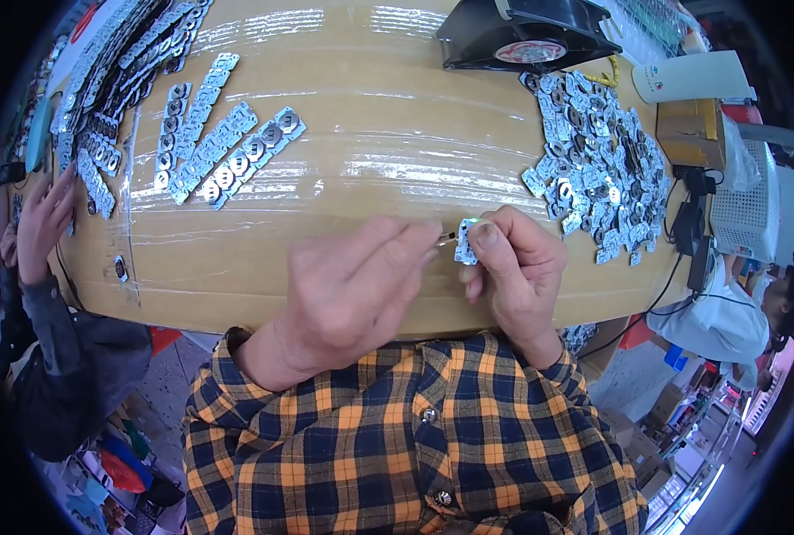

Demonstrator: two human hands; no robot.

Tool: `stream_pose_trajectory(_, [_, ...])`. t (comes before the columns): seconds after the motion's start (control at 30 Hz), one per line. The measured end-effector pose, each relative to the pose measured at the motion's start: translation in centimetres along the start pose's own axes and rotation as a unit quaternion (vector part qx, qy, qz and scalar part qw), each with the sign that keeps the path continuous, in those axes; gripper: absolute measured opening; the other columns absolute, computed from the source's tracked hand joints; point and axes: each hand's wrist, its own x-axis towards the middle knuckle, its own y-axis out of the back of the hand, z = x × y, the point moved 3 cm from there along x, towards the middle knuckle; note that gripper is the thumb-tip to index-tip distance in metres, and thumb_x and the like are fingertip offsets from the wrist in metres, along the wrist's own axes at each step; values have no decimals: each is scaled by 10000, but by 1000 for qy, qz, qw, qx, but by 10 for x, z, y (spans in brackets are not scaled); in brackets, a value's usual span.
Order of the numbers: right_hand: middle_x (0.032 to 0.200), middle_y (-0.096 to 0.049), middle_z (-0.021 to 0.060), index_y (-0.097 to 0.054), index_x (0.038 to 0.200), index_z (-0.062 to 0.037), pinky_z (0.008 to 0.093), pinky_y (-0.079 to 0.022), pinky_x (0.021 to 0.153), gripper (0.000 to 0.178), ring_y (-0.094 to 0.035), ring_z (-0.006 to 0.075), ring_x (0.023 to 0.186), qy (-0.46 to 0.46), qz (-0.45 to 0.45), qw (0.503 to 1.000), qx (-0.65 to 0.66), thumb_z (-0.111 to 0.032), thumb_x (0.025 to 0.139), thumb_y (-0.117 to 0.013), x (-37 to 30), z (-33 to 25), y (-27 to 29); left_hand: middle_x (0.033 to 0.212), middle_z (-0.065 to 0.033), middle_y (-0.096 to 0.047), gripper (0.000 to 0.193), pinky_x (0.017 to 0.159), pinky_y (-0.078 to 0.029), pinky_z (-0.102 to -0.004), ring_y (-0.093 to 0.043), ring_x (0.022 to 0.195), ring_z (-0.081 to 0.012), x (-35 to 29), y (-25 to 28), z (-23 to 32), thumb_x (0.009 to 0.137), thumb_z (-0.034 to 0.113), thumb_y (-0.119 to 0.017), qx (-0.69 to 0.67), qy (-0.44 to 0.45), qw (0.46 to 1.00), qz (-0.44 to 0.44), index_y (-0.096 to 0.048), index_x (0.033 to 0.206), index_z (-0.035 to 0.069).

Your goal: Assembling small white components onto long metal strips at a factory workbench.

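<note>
Over the near part of the table, my right hand (523,278) pinches a small light-coloured circuit board (465,244) between thumb and fingers. A green glow shows at the board's top edge. My left hand (348,283) is closed, its fingertips gripping a thin piece with a metal tip (448,238). That tip points at the board's left side and reaches it or nearly so; most of the piece is hidden by my fingers. Beyond my left hand lie several strips of joined circuit boards (212,153), some with round dark parts.
A heap of single circuit boards (606,165) lies at right. Behind it stand a black fan (531,36) and a pale cup (695,77). Further right are a carton (689,134), a white perforated basket (746,214) and cables. More strips (103,80) and a co-worker's hand (45,223) are at left.
</note>
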Motion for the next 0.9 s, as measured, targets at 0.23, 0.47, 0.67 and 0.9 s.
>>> stream_pose_trajectory(0.23, [606, -559, 17, -580, 783, -12, 184, -340, 417, 262, -461, 39, 458, -2, 47, 999, -27, -167, 989, -538, 4, -4, 7, 742, -108, -610, 245, 479, -470, -306, -608, 559, -212, -4, -16, 12, 722, -56, -678, -70, -53, 992, -93, -657, 966, -49])
stream_pose_trajectory(0.47, [614, -561, 10, -600, 797, -6, 180, -338, 419, 246, -465, 31, 466, 34, 3, 999, -34, -169, 977, -558, 1, -3, 7, 734, -125, -632, 262, 479, -461, -294, -606, 547, -212, 7, -5, 2, 707, -90, -697, -50, 29, 998, -22, -658, 963, -51])
stream_pose_trajectory(0.67, [631, -561, -3, -612, 781, -7, 169, -344, 419, 239, -474, 20, 469, 35, 27, 998, -50, -148, 969, -570, 0, -2, 3, 728, -120, -630, 259, 473, -455, -290, -609, 541, -222, 4, -5, 1, 698, -100, -689, -31, -30, 998, -50, -657, 950, -49])
stream_pose_trajectory(0.9, [667, -577, 23, -643, 846, 23, 220, -365, 500, 170, -489, 59, 569, 180, 34, 933, -310, -94, 955, -587, 8, -7, 21, 736, -109, -627, 230, 510, -463, -280, -619, 570, -215, 6, -8, -5, 723, -100, -671, -46, 21, 997, -59, -659, 947, -49])
